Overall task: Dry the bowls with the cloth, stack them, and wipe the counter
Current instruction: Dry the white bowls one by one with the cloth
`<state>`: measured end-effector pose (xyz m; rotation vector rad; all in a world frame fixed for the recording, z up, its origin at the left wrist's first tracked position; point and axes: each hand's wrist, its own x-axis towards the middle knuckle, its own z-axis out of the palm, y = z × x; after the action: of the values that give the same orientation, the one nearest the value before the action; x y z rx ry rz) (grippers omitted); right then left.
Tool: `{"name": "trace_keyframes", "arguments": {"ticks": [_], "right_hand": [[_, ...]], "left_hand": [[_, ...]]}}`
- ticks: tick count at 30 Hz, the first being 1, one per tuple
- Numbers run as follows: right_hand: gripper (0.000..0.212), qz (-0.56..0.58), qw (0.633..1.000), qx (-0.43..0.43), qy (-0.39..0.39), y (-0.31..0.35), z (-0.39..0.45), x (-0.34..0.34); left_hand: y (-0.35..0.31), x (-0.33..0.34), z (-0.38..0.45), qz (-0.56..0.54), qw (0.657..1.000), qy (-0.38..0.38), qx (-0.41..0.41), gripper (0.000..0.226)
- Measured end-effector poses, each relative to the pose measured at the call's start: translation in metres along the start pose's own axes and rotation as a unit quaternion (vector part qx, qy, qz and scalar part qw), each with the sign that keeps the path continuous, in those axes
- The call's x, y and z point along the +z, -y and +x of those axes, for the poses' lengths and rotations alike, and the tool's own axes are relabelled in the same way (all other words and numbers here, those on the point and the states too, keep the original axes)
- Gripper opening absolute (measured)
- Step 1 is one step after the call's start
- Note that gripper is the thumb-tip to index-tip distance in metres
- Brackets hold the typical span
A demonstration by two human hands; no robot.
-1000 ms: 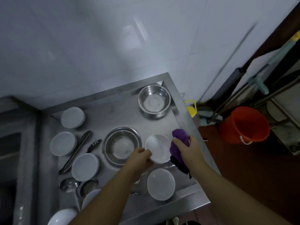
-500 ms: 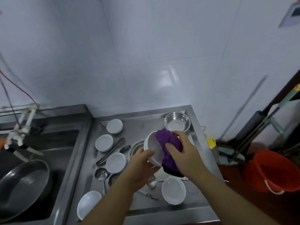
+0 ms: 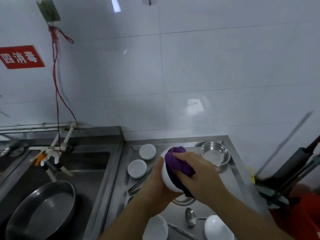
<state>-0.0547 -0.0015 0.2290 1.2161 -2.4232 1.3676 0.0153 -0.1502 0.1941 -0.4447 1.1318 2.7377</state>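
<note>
Fingers of the left hand (image 3: pixel 155 186) are lying out of sight behind the white bowl (image 3: pixel 166 177) it is cupping from the outside, tilted on its side above the steel counter (image 3: pixel 237 172); only the thumb is showing along the rim. The right hand (image 3: pixel 194 172) is curling over a bunched purple cloth (image 3: pixel 174 161) and pressing it into the bowl's hollow, so the inside of the bowl is mostly covered. Both forearms are blocking part of the counter, including most of a steel basin (image 3: pixel 183 201) beneath them and the tongs (image 3: pixel 138 184) beside it.

A red sign (image 3: pixel 21 57) on the tiled wall is reading 四消毒, its left end cut off by the frame.

A steel bowl (image 3: pixel 215 155) is standing at the counter's back right corner, holding nothing visible. Two small white bowls (image 3: pixel 147 151) (image 3: pixel 137 168) are sitting upright left of the hands, and two more (image 3: pixel 155 227) (image 3: pixel 218 227) are lying near the bottom edge, partly cropped, with a ladle (image 3: pixel 190 218) between them. A large dark pan (image 3: pixel 43 210) is resting in the sink (image 3: pixel 97 163). At the right edge a red bucket (image 3: pixel 304 213) is blurred and cut off.
</note>
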Motion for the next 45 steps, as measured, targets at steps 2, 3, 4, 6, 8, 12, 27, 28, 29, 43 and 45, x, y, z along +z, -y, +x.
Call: {"name": "trace_keyframes", "arguments": {"ticks": [2,3,4,6,8,12,27,28,29,43,45], "right_hand": [[0.037,-0.094,0.994,-0.063,0.004,0.009,0.018,0.015],[0.037,-0.141,0.987,-0.076,0.018,0.015,0.026,0.022],[0.037,-0.177,0.981,-0.075,0.037,0.022,0.035,0.029],[0.036,-0.226,0.971,-0.047,0.068,0.038,0.050,0.042],[0.030,-0.243,0.967,0.011,0.082,0.053,0.064,0.052],[0.019,-0.258,0.946,0.148,0.130,0.080,0.091,0.061],[0.027,0.209,0.882,0.311,0.286,0.081,0.096,-0.003],[0.022,0.268,0.866,0.334,0.258,0.077,0.089,-0.002],[0.012,0.316,0.851,0.350,0.231,0.075,0.084,0.000],[0.017,-0.293,0.950,-0.019,0.102,0.040,0.092,0.000],[0.021,-0.337,0.932,-0.014,0.133,0.042,0.093,-0.003]], "left_hand": [[-0.020,-0.006,-0.007,-0.012,1.000,-0.013,0.014,0.083],[-0.029,-0.009,-0.010,-0.013,0.999,-0.022,0.024,0.081],[-0.037,-0.013,-0.013,-0.012,0.999,-0.035,0.035,0.081],[-0.052,-0.018,-0.018,-0.002,0.997,-0.058,0.052,0.079],[-0.068,-0.022,-0.022,0.017,0.994,-0.081,0.067,0.081],[-0.090,-0.033,-0.024,0.076,0.987,-0.097,0.101,0.086],[-0.061,-0.034,-0.019,-0.036,0.995,0.019,0.089,0.082],[-0.058,-0.030,-0.017,-0.051,0.995,0.006,0.084,0.083],[-0.055,-0.029,-0.015,-0.056,0.995,0.003,0.082,0.083],[-0.051,0.025,-0.003,0.063,0.984,-0.074,0.148,0.086],[-0.053,0.026,-0.002,0.091,0.980,-0.072,0.163,0.081]]}}
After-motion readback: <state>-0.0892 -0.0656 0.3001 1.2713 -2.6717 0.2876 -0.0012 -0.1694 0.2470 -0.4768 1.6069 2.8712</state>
